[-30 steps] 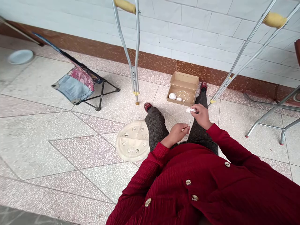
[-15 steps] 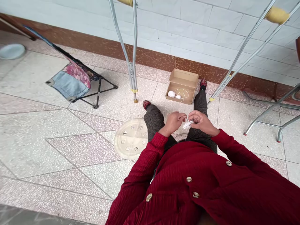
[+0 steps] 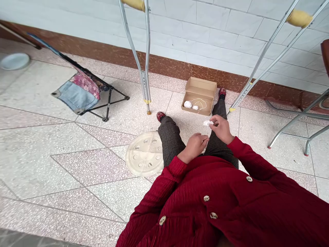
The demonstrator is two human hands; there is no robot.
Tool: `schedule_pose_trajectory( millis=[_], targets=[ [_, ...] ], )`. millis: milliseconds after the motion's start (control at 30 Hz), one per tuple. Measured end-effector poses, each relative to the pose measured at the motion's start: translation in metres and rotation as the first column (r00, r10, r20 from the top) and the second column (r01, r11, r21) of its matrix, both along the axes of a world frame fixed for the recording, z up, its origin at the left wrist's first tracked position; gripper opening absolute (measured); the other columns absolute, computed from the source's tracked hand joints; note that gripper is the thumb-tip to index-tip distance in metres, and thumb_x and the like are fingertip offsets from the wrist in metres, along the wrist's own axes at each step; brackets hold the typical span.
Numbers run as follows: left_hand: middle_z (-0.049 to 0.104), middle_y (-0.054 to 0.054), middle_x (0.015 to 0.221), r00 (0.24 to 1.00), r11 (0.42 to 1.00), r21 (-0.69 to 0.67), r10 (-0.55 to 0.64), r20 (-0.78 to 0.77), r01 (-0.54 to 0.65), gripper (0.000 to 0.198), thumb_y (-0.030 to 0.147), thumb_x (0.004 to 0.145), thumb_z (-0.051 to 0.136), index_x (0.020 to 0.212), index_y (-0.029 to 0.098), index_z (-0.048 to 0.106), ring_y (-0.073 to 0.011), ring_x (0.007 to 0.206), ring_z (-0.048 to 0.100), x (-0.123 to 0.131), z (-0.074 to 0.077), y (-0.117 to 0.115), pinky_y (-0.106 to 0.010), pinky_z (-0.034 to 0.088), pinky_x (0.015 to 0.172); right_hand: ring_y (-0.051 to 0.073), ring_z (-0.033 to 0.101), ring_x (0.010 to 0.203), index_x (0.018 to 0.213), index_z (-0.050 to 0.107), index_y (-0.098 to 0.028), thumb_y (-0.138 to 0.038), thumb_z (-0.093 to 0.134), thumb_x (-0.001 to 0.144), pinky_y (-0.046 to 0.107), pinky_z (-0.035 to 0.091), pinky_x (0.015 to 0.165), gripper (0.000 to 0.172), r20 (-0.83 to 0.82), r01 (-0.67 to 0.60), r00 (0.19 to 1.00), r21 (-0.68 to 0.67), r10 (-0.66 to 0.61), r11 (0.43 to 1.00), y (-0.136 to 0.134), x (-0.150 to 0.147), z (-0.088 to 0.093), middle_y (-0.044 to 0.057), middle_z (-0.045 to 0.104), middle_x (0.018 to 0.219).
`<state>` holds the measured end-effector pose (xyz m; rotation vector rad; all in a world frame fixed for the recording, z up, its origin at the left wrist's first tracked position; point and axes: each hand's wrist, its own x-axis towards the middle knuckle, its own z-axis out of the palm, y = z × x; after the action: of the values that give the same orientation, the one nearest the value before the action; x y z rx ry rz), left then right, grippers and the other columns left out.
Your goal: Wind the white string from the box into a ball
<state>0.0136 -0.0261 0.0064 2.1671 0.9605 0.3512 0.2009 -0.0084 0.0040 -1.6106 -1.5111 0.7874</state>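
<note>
While the right hand (image 3: pixel 221 129) pinches a small white wad of yarn (image 3: pixel 208 122) between thumb and fingers, the left hand (image 3: pixel 194 146) hangs just apart from it, lower and nearer the body, with its fingers curled together. Whether those fingers (image 3: pixel 204 139) grip a strand is too fine to tell. Both hands are over the lap of the seated person, above dark tweed trousers (image 3: pixel 169 140), and the sleeves of a red buttoned cardigan (image 3: pixel 231 202) reach down to the wrists.

On the terrazzo floor (image 3: pixel 64 164), a round cream plastic lid (image 3: pixel 144 154) lies flat against the outside of the left leg. Past the knees, the left shoe (image 3: pixel 160 116) and right shoe (image 3: pixel 222 92) rest on the floor, with an open cardboard box (image 3: pixel 199 85) just beside the right shoe, near the wall's foot. Inside the box lie a white yarn ball (image 3: pixel 188 104), a smaller ball (image 3: pixel 195 107) and a loop of thin white string (image 3: pixel 200 100).

An aluminium crutch (image 3: pixel 145 68) stands left of the box, and a second crutch (image 3: pixel 257 72) slants in on its right. Further left is a folding stool (image 3: pixel 77 96) with a denim and floral seat, and a pale round plate (image 3: pixel 14 61) lies near the far left edge. Metal chair legs (image 3: pixel 290 127) stand at the right, below white wall tiles (image 3: pixel 231 34) and brown skirting (image 3: pixel 167 65).
</note>
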Motion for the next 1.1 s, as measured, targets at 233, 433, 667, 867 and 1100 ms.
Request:
schedule_pose_trajectory(
  millis=[233, 433, 667, 867, 1100],
  targets=[
    [0.075, -0.007, 0.089, 0.996, 0.962, 0.271, 0.009, -0.088, 0.015, 0.028, 0.021, 0.100, 0.044, 0.093, 0.017, 0.070, -0.0197, 0.088, 0.069, -0.018, 0.011, 0.029, -0.046, 0.038, 0.113, 0.017, 0.060, 0.078, 0.096, 0.064, -0.021, -0.013, 0.057, 0.079, 0.032, 0.048, 0.076, 0.020, 0.103, -0.319, 0.939, -0.084, 0.327, 0.944, -0.020, 0.003, -0.002, 0.004, 0.068, 0.096],
    [0.075, -0.002, 0.092, 0.999, 0.968, 0.249, 0.024, 0.023, -0.029, 0.028, 0.020, 0.100, 0.042, 0.095, 0.020, 0.069, -0.0163, 0.090, 0.068, -0.014, 0.011, 0.043, -0.042, 0.036, 0.115, 0.018, 0.065, 0.090, 0.098, 0.064, -0.022, -0.026, 0.075, 0.075, 0.030, 0.050, 0.078, 0.025, -0.405, -0.327, 0.880, -0.140, 0.247, 0.935, -0.035, 0.001, 0.030, 0.003, 0.068, 0.095],
    [0.070, 0.001, 0.076, 0.994, 0.993, 0.092, 0.069, 0.086, -0.077, 0.034, 0.022, 0.101, 0.041, 0.074, 0.019, 0.062, -0.0138, 0.075, 0.063, 0.004, -0.005, 0.015, -0.038, 0.043, 0.110, 0.017, 0.062, 0.080, 0.086, 0.064, -0.024, -0.038, 0.087, 0.066, 0.032, 0.051, 0.077, 0.034, -0.549, 0.025, 0.835, -0.043, -0.044, 0.999, -0.022, 0.002, 0.069, 0.002, 0.067, 0.087],
    [0.069, 0.000, 0.073, 0.997, 0.987, 0.155, -0.044, 0.061, 0.034, 0.037, 0.024, 0.103, 0.038, 0.075, 0.019, 0.061, -0.0135, 0.071, 0.063, 0.005, 0.000, -0.008, -0.035, 0.045, 0.108, 0.015, 0.058, 0.069, 0.088, 0.063, -0.022, -0.026, 0.069, 0.078, 0.029, 0.046, 0.065, 0.013, -0.117, 0.105, 0.988, 0.067, -0.096, 0.992, 0.002, 0.009, 0.032, 0.003, 0.066, 0.089],
    [0.074, -0.006, 0.084, 0.998, 0.941, 0.337, -0.008, -0.056, 0.026, 0.027, 0.020, 0.100, 0.043, 0.090, 0.017, 0.068, -0.0171, 0.083, 0.068, -0.020, 0.018, 0.011, -0.041, 0.042, 0.112, 0.017, 0.060, 0.077, 0.097, 0.067, -0.021, -0.017, 0.058, 0.081, 0.030, 0.048, 0.070, 0.019, 0.036, -0.270, 0.961, -0.089, 0.274, 0.959, -0.032, 0.005, -0.010, 0.004, 0.069, 0.098]
  ],
)
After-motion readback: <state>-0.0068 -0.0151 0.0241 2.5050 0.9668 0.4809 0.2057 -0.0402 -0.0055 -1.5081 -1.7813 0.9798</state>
